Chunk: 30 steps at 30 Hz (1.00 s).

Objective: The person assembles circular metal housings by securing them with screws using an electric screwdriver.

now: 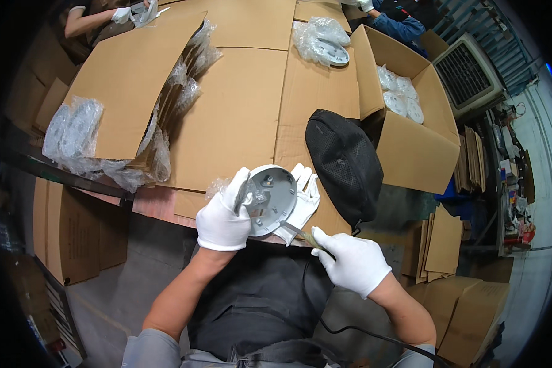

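Both my hands wear white gloves. My left hand (224, 214) grips a round, shallow grey plastic cover (277, 197) by its left side, tilted so its hollow inside with small posts shows. Some clear bubble wrap (218, 187) sits by the left fingers. In my right hand (356, 260) is a knife (305, 233) with a narrow metal blade and a yellowish-brown handle. Its blade tip meets the cover's lower right rim, or lies just beside it; I cannot tell which. A spare white glove (306, 199) lies on the cardboard behind the cover.
A black mesh bag (343, 165) lies right of the cover. Behind it stands an open carton (417, 150) holding several wrapped round parts. More wrapped covers (322, 42) lie at the back. Cardboard sheets (141, 80) layered with bubble wrap fill the left. Two people work at the far side.
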{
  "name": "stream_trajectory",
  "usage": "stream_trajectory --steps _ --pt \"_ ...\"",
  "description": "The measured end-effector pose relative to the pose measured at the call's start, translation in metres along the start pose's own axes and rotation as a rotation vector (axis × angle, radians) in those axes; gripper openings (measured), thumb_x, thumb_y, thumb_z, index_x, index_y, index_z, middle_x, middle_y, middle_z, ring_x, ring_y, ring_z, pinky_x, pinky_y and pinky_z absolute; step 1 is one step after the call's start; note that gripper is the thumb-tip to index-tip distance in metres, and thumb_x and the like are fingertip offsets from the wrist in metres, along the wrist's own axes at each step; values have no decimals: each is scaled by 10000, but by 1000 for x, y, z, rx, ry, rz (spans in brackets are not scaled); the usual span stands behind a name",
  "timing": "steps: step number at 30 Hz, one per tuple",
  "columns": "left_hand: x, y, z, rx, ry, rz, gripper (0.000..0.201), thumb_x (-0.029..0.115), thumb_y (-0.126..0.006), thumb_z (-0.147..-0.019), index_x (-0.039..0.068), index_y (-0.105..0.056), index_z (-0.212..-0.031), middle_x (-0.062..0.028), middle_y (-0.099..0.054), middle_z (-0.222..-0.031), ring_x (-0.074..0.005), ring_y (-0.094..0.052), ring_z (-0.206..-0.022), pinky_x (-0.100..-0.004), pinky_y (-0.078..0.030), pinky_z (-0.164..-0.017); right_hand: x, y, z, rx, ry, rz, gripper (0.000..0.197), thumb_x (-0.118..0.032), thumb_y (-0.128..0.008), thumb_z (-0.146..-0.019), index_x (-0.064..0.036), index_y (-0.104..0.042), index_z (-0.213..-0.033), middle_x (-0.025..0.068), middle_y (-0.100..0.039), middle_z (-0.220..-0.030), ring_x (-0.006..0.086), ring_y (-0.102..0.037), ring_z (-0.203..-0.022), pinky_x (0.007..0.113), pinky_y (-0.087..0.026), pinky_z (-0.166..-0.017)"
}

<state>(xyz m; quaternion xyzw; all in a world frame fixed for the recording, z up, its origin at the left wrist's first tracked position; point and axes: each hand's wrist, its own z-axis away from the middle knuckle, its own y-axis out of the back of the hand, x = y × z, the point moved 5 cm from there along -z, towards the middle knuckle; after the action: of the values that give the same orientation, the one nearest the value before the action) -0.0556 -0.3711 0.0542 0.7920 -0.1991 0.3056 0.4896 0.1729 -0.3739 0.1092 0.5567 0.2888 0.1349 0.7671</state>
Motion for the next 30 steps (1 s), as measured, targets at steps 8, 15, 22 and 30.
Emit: stream_trajectory --steps 8,15,22,30 --pt "4 2 5 41 -49 -22 683 -89 -542 -707 188 -622 -1325 -129 -693 -863 -291 -685 -718 -370 -549 -675 -15 2 -11 -73 6 154 329 -206 -573 -909 -99 -620 -1217 103 -623 -766 272 -667 -649 399 -536 -547" --pt "7 1 3 -38 -40 -58 663 -56 -566 -713 220 -630 -1312 -130 -682 -815 -313 -660 -659 -388 -539 -636 -33 1 -19 -96 31 262 349 -135 -538 -877 -54 -619 -1206 106 -612 -759 262 -676 -637 390 -545 -534" --pt "-32 -13 -5 -34 120 219 590 -39 -524 -771 170 -625 -1313 -186 -708 -913 -311 -697 -717 -361 -552 -700 -13 -15 -22 -48 19 152 325 -201 -582 -891 -106 -635 -1197 92 -596 -704 257 -660 -603 383 -530 -518" --pt "-37 -18 -12 -155 222 154 560 -57 -478 -777 107 -628 -1291 -195 -708 -1031 -306 -712 -958 -354 -562 -827 0 -59 3 268 -25 41 321 -255 -641 -892 -207 -656 -1209 13 -614 -744 193 -637 -573 334 -513 -505"
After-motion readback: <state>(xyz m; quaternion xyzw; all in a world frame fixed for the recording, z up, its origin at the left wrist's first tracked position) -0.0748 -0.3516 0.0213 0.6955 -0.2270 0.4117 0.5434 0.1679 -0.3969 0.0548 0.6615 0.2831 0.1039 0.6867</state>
